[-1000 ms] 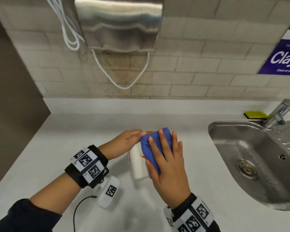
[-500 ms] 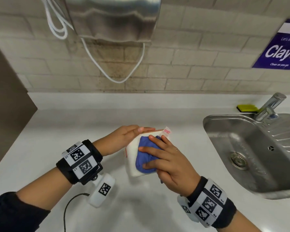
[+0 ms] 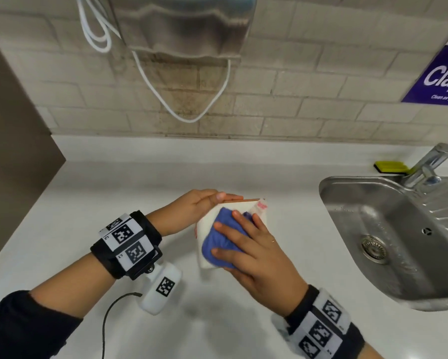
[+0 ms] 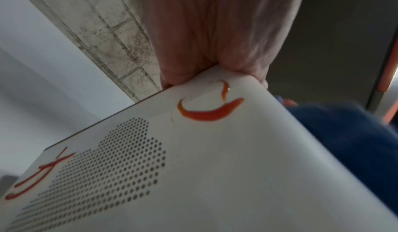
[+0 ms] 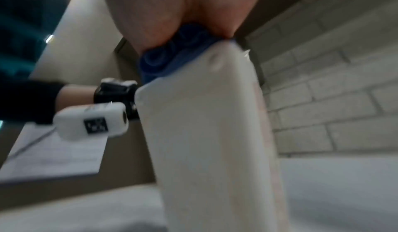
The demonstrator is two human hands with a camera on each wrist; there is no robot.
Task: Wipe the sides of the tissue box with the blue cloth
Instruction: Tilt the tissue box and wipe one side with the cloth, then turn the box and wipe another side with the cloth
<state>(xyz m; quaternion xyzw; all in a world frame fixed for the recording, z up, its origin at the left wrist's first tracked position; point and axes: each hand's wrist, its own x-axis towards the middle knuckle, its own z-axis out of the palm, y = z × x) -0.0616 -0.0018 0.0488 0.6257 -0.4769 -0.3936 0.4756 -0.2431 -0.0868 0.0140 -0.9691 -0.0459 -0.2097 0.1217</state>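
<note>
A white tissue box (image 3: pixel 204 230) stands tilted on the white counter (image 3: pixel 109 182). My left hand (image 3: pixel 207 200) pinches its far upper corner, thumb on top. The wadded blue cloth (image 3: pixel 217 242) is pressed onto the box's upward face by the spread fingers of my right hand (image 3: pixel 243 239). In the left wrist view the box (image 4: pixel 215 159) shows a perforated panel and red-orange smears (image 4: pixel 206 113) just below my left hand (image 4: pixel 215 39), with the cloth (image 4: pixel 344 133) at the right. The right wrist view is blurred: the cloth (image 5: pixel 168 56) is bunched between my palm (image 5: pixel 163 14) and the box (image 5: pixel 211 133).
A steel sink (image 3: pixel 347 203) with a tap (image 3: pixel 430 161) lies to the right, with a yellow-green sponge (image 3: pixel 390 167) behind it. A steel dispenser (image 3: pixel 186 24) and a looping white cable (image 3: pixel 189 117) hang on the tiled wall. A brown panel (image 3: pixel 10 151) bounds the counter's left side.
My right hand has slid the cloth from the box's far top edge down its face toward me. The left hand keeps its hold on the corner.
</note>
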